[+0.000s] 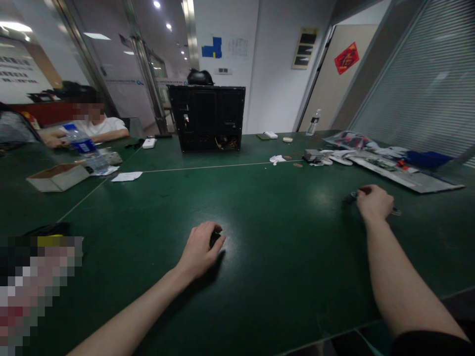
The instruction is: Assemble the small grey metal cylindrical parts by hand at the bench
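First, the left hand (200,249) rests on the green table (282,291), its fingers curled together over a small black object (215,239). Then, farther to the right, the right hand (374,202) closes its fingers on a dark narrow object (352,198), which pokes out at both sides.

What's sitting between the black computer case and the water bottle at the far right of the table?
In the head view, a white rectangular device, a small green item and a small beige oval piece lie on the green tabletop.
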{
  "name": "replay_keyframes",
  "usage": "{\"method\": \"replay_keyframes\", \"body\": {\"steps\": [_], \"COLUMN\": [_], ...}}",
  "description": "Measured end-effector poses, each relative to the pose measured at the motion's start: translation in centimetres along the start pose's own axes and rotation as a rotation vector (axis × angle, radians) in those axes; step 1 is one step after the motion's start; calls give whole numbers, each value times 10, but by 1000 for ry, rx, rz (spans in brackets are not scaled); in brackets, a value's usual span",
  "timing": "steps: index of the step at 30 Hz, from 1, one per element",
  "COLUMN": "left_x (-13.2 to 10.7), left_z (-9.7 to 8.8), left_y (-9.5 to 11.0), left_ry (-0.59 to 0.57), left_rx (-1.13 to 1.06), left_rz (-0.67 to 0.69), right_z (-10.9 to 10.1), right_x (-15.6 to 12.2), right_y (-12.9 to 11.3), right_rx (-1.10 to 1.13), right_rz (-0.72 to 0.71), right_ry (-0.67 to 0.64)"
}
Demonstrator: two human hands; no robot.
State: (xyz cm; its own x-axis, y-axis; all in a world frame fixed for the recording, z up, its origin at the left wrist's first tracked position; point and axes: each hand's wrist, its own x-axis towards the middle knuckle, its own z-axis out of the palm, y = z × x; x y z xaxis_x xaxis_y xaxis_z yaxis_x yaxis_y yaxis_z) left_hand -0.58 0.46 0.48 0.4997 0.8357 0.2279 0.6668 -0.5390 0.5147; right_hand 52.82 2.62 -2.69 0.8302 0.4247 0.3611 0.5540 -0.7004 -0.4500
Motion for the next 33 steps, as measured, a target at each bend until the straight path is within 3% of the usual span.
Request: {"method": "replay_keyframes", "body": {"steps": [22, 33], "left_x": [0, 1], "left_z": [1, 1], "left_y": [-2, -1], "left_ry": [8, 1], "left_rx": [-3, 5], "left_rz": [17, 26], "right_z": [-9, -2], "right_x": [4, 6], "right_y": [-3, 3], "right_rx": [-58, -83], "right_rz": [-58, -93], "right_ry": [-127, -99]}}
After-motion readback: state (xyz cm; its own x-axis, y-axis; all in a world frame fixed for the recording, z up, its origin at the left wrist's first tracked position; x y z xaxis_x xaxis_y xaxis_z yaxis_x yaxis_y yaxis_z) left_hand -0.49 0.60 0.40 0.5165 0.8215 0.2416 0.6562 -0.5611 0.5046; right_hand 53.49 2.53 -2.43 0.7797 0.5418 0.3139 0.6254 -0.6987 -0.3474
